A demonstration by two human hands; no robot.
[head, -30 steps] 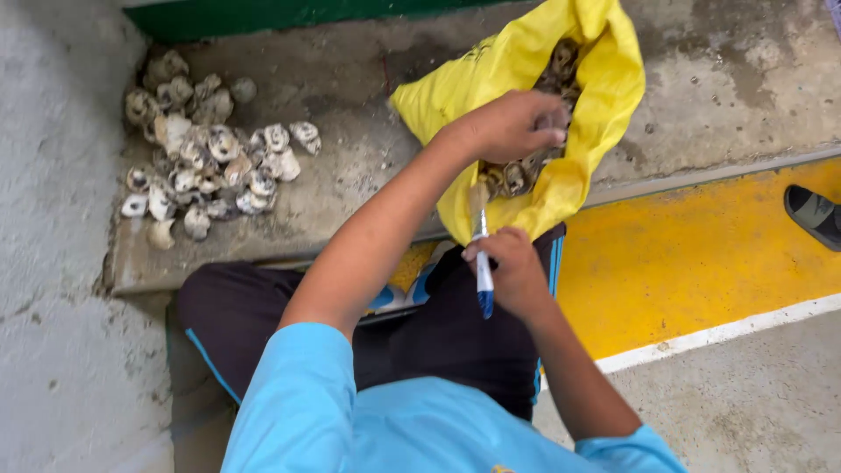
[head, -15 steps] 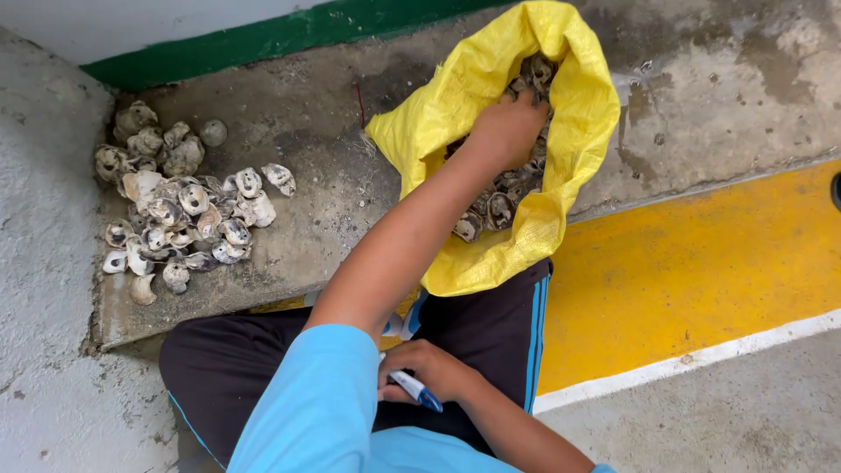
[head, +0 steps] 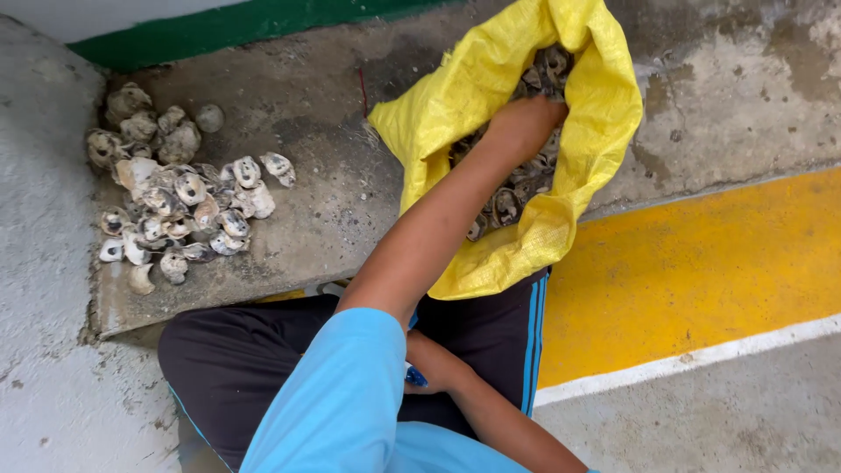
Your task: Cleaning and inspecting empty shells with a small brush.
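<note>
My left hand (head: 524, 124) reaches into an open yellow woven sack (head: 477, 74) lying on a concrete ledge. Its fingers are buried among the grey oyster shells in the sack (head: 511, 207), so I cannot see whether it grips one. My right hand (head: 435, 366) rests low on my lap, mostly behind my blue sleeve. It holds a small brush, of which only the blue handle tip (head: 415, 377) shows. A heap of several oyster shells (head: 175, 197) lies on the ledge at the left, apart from both hands.
The concrete ledge (head: 307, 175) ends at a rough wall on the left and a green painted stripe (head: 219, 26) at the back. A yellow painted band (head: 692, 263) and a white line (head: 701, 357) cross the floor on the right. My dark trousers (head: 236, 368) fill the foreground.
My left hand pushed deeper into the sack. My right hand dropped with the brush from in front of the sack to my lap, slipping behind my sleeve.
</note>
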